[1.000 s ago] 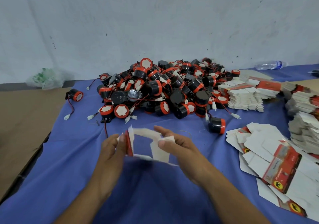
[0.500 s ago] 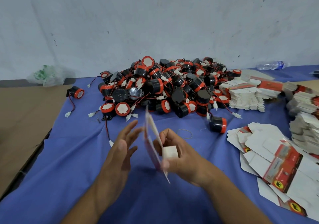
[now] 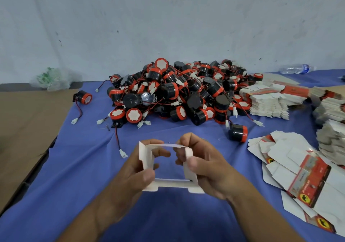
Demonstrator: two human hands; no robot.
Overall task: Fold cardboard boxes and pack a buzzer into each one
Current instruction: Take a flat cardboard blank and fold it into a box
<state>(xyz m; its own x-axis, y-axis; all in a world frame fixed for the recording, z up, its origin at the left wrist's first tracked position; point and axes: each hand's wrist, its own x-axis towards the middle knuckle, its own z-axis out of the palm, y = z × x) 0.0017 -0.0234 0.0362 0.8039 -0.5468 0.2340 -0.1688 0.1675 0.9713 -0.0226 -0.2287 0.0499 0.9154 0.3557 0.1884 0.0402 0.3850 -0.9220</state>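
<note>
Two hands held one cardboard box (image 3: 147,160) up near me, open like a square tube. The left hand (image 3: 136,169) pinched its left wall and the right hand (image 3: 207,171) its right wall, likely to keep it square. The buzzers (image 3: 177,92) lay piled farther back.

Both forearms reach in from below and meet at the opened cardboard box (image 3: 170,183), held up between the two hands. The left hand (image 3: 137,169) grips the box's left wall, thumb pressed at its near lower corner, fingers curled behind (two fingertips show through the opening). The right hand (image 3: 208,167) pinches the box's right wall, thumb on the near face, fingers bent over its far top corner.
</note>
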